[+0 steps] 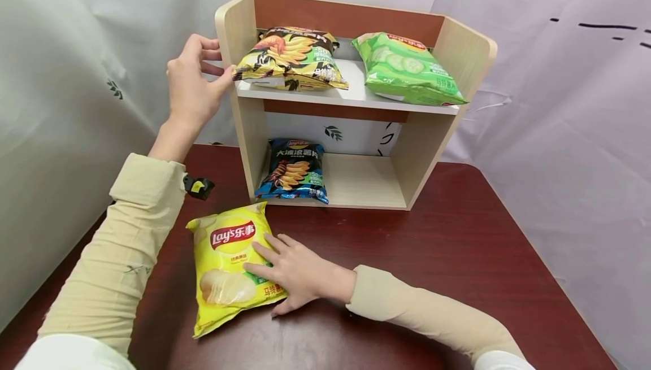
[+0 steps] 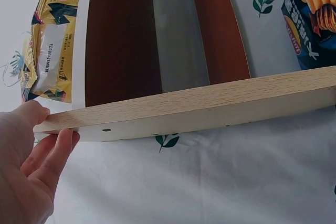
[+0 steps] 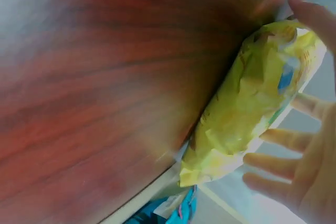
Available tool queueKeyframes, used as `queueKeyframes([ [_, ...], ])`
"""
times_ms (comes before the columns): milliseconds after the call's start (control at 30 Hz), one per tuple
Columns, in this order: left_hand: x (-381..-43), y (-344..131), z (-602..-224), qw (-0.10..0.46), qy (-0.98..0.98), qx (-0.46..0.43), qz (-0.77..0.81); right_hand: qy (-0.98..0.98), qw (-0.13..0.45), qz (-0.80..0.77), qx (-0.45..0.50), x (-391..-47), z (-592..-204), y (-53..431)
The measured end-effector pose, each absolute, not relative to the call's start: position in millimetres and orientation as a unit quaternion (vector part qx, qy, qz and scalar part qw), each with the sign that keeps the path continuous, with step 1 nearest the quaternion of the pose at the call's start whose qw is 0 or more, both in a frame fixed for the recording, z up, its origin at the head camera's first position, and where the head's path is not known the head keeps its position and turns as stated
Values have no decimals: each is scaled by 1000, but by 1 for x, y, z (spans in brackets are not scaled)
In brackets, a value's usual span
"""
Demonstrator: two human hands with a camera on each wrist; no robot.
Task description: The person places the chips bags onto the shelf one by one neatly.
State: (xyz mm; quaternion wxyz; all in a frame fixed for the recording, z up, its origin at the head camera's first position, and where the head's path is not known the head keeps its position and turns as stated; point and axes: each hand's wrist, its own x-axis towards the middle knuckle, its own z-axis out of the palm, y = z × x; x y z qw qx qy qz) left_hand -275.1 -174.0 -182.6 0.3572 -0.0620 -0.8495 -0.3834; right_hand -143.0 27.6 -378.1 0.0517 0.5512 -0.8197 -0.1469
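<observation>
My left hand [image 1: 190, 85] grips the left side panel of a small two-tier wooden shelf [image 1: 246, 149] near its top. In the left wrist view the thumb lies on one side of the panel [image 2: 173, 100] and the fingers on the other. On the table, a yellow Lay's chip bag [image 1: 224, 265] lies face up, slightly turned. My right hand [image 1: 300, 271] is over its right part, fingers spread and fairly straight on the bag's front. In the right wrist view the bag [image 3: 236, 114] appears edge-on beside the spread fingers.
A yellow-and-black chip bag [image 1: 295, 56] and a green cucumber chip bag [image 1: 407, 70] lie on the upper tier. A dark blue chip bag [image 1: 292, 171] leans at the left of the lower tier. The shelf stands toward the back of a dark red table [image 1: 458, 257], with pale cloth [image 1: 549, 133] behind.
</observation>
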Motion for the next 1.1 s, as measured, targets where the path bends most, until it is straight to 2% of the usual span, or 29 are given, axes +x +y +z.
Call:
queueKeyframes([
  [300, -276, -175, -184, 363, -847, -64, -383, -833, 110, -123, 529, -141, -383, 28],
  [633, -277, -175, -184, 365, -846, -68, -382, -821, 64, -107, 557, -142, -383, 27],
  [1100, -277, -175, -184, 353, -850, -63, -385, -792, 141, -106, 584, -145, -379, 26],
])
